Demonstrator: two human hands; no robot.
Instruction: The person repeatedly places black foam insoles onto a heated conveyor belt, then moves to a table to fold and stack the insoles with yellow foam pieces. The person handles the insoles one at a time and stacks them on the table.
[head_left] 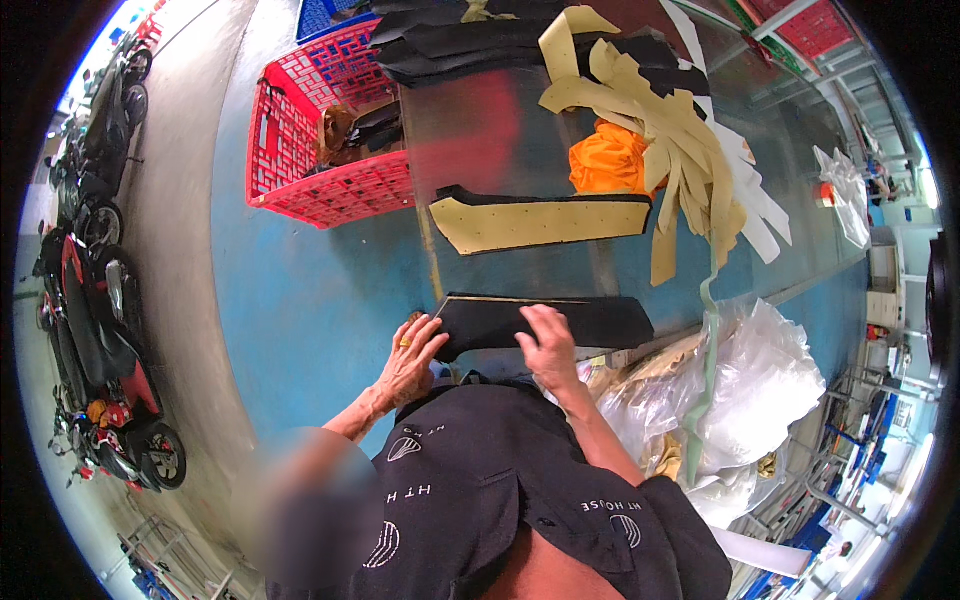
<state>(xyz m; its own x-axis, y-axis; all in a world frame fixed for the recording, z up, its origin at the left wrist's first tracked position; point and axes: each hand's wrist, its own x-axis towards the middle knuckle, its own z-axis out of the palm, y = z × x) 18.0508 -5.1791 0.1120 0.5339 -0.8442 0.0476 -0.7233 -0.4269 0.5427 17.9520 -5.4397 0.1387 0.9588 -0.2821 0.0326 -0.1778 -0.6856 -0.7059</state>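
Note:
A long black padded panel [600, 322] lies crosswise in front of my body, with a thin tan line along its far edge. My left hand [408, 358], wearing a ring, grips the panel's left end, fingers over the top; its thumb is hidden. Over the panel's middle, my right hand [548, 348] has its fingers apart and slightly bent, the tips at the black surface. Just beyond lies a similar panel, a tan piece [540, 224] with black edging and small dots along its border.
A red plastic crate [335, 205] holding dark and brown scraps stands far left. Black pieces [470, 50], tan strips [690, 160] and an orange cloth bundle [608, 160] lie at the back. Clear plastic bags [760, 380] crowd my right side. Motorbikes [95, 340] stand beyond the left.

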